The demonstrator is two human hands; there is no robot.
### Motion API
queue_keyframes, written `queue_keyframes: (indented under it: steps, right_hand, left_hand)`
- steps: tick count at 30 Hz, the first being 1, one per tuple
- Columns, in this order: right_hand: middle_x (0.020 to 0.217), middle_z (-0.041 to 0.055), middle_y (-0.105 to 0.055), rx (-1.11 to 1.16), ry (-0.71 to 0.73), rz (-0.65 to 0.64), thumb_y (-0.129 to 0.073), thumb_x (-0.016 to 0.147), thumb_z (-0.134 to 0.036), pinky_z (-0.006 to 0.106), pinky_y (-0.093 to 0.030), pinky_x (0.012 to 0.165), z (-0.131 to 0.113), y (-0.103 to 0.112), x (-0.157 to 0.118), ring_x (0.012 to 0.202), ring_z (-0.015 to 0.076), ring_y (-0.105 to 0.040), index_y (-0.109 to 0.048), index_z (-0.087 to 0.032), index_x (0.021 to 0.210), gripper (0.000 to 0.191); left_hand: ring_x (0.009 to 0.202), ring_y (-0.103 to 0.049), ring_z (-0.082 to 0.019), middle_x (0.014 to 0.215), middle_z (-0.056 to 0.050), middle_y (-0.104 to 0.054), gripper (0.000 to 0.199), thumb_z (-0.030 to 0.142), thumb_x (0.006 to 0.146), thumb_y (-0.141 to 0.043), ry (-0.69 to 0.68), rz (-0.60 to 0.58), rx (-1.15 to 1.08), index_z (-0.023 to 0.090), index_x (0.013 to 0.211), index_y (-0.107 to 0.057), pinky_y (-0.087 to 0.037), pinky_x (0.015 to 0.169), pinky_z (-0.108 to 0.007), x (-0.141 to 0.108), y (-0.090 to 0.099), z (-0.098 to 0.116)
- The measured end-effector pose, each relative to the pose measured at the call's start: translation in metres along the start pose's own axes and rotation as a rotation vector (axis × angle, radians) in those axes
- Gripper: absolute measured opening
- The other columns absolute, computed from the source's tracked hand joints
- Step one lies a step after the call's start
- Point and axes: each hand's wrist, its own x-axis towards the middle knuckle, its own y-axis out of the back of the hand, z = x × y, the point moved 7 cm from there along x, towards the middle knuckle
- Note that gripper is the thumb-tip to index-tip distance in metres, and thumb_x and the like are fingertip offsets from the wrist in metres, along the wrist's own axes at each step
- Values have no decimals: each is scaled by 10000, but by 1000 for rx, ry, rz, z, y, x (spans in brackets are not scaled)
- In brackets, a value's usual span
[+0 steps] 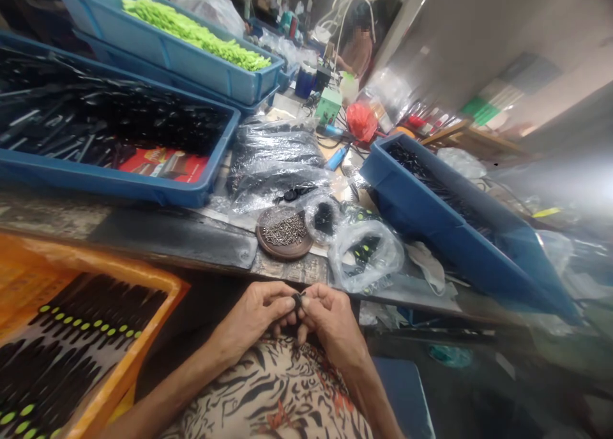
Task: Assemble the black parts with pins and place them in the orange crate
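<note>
A small black part (297, 300) sits in front of the person's body, just short of the desk edge, held between two bare hands. The left hand (262, 311) pinches it between thumb and fingertips, and the right hand (332, 314) pinches it from the other side, so each grip is closed on it. The part's details are too small to make out. Below the hands is a garment (268, 388) with a dark animal-stripe print.

Just beyond the hands, on the worn desk (316, 270), stands a round brown dish (287, 254) of small metal pieces (285, 230). To its right are clear plastic bags of black and lime pieces. A blue bin (416, 225) stands tilted in view farther right; another blue bin (119, 178), filled with black pieces, is at left. Behind that, a lighter blue bin (182, 63) holds lime-green pieces (191, 33). At lower left, an orange crate (165, 308) contains rows of black pieces with lime dots.
</note>
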Motion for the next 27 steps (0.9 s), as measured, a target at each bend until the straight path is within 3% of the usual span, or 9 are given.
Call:
queue_keyframes:
  steps: [7, 16, 27]
  right_hand:
    - [584, 2, -579, 35, 57, -43, -624, 777, -260, 219, -509, 437, -1, 1, -2, 465, 93, -536, -568, -119, 738, 156]
    - [583, -10, -568, 52, 117, -2, -614, 801, -286, 226, -512, 506, -9, 0, -6, 509, 120, -605, -583, -119, 765, 174]
    - [591, -36, -574, -31, 174, 63, -615, 806, -274, 193, -479, 488, -9, 3, -4, 480, 101, -597, -549, -151, 747, 152]
  left_hand:
    - [514, -518, -120, 621, -28, -616, 183, 300, 783, -535, 8, 46, -24, 120, 796, -565, -413, 504, -233, 0, -1, 2]
    - [555, -510, -103, 651, 6, -599, 116, 210, 812, -479, -164, 173, 102, 143, 766, -562, -391, 529, -208, -6, -5, 18]
    - [524, -484, -105, 570, 42, -550, 123, 199, 846, -424, -265, 205, 263, 173, 776, -521, -363, 526, -209, -5, -6, 23]
